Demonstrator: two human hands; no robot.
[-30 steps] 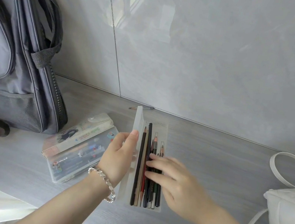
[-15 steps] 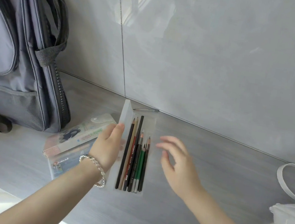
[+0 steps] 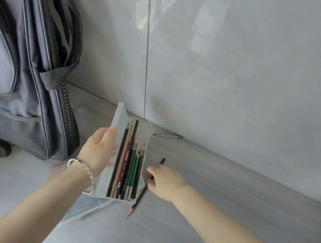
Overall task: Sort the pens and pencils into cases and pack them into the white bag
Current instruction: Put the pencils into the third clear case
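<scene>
On the grey worktop (image 3: 227, 196), a slim black pencil (image 3: 139, 198) is pinched by the right hand (image 3: 166, 182) just beside the clear plastic case (image 3: 147, 133), whose lid (image 3: 118, 117) is held open by the left hand (image 3: 97, 151). It should be lifted level and laid parallel to the pencils (image 3: 127, 164) inside.

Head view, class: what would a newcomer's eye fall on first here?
The open clear pencil case stands out at centre, full of pencils, its lid held by the left hand. Just right of it, the right hand pinches a black pencil. A big grey backpack fills the left.
</scene>
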